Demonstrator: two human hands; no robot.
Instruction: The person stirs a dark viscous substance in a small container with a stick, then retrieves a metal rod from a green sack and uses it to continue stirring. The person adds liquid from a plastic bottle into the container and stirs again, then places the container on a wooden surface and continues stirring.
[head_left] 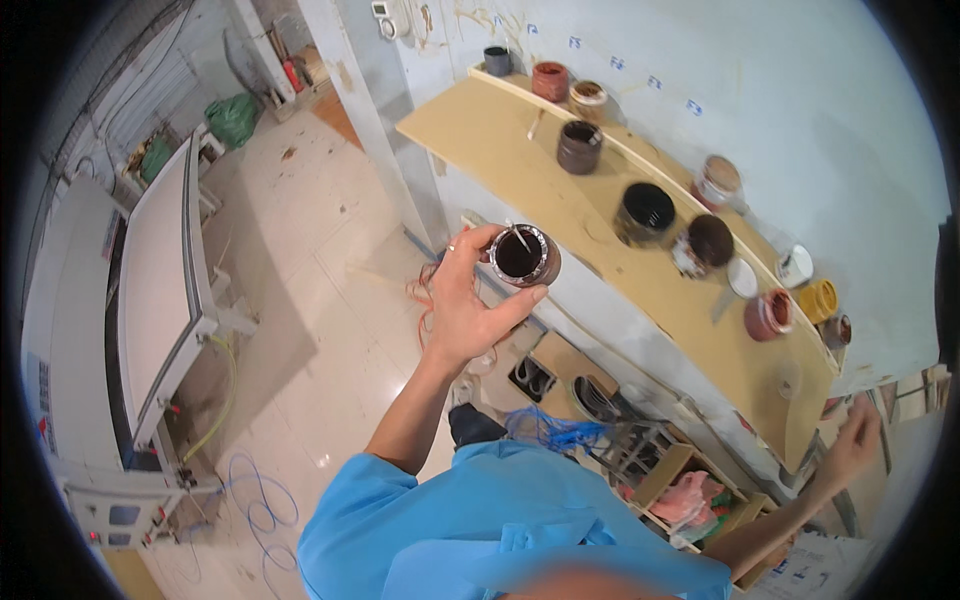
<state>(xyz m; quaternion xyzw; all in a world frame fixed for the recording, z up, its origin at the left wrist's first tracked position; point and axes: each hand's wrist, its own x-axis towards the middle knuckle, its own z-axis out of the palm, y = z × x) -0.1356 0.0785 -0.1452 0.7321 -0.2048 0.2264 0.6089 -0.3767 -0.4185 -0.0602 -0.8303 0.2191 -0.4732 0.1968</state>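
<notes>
My left hand (pixel 468 305) is wrapped round an open jar of dark paint (pixel 519 256), thumb on one side and fingers on the other. Smears of paint coat the jar's rim, and a thin stick (pixel 518 236) leans inside it. Far to the right, past the end of the tan shelf (pixel 640 270), my right hand (pixel 852 440) is raised with its fingers curled together. It is small in the view, and whatever it may hold cannot be made out. Nearest to it on the shelf are a red paint jar (pixel 769 315) and a yellow paint jar (pixel 817 300).
More paint jars stand along the shelf, among them a black one (pixel 646 210) and a dark brown one (pixel 580 147). Beneath it are wooden boxes, a pink bag (pixel 688 498) and blue tubing (pixel 555 428). A large white machine (pixel 160 290) stands across the tiled floor at left.
</notes>
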